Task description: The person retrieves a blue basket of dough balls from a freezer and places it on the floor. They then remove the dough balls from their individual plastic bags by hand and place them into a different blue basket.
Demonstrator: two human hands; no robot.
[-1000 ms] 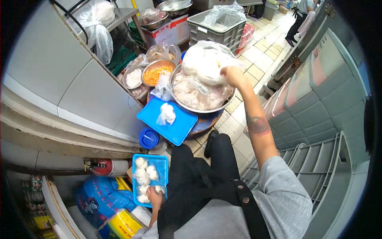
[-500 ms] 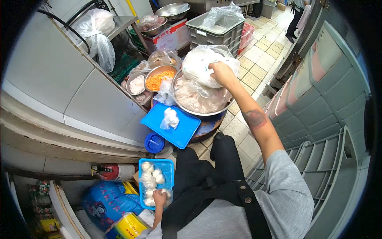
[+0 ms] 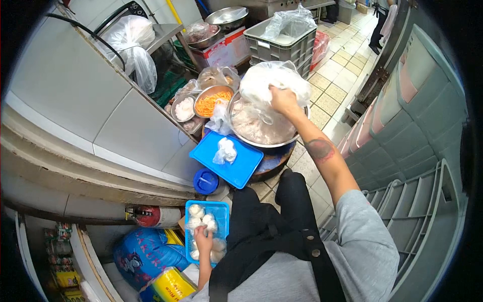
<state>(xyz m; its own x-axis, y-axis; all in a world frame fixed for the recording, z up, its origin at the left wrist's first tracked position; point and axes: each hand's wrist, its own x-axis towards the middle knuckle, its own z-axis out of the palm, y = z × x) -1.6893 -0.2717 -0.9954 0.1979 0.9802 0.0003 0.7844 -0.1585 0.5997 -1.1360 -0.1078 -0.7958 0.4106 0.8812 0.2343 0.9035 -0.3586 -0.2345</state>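
Note:
My right hand (image 3: pixel 284 100) grips a bulging white plastic bag (image 3: pixel 274 80), fingers closed on its near side. The bag rests over a large steel bowl (image 3: pixel 282 145) that holds pale, plastic-covered contents (image 3: pixel 254 121). Down at my left, my left hand (image 3: pixel 203 239) reaches into a blue plastic basket (image 3: pixel 226 221). Its fingers are bent down onto the round white pieces in clear bags (image 3: pixel 207 221); what they grip is partly hidden. Between the hands lies a blue lid or tray (image 3: pixel 239 168) with a small knotted plastic bag (image 3: pixel 225 151) on it.
A bowl of orange shreds (image 3: pixel 214 102) and a smaller bowl of pale pieces (image 3: pixel 184 108) stand left of the steel bowl. Behind are grey crates (image 3: pixel 282 50). A blue-lidded container (image 3: pixel 206 180), fire extinguisher (image 3: pixel 151 216) and blue sack (image 3: pixel 146 254) are at left. A person (image 3: pixel 380 25) stands far off.
My left hand has moved forward within the basket, from its near end to about the middle. My right hand stays on the white bag. The whole view has shifted slightly.

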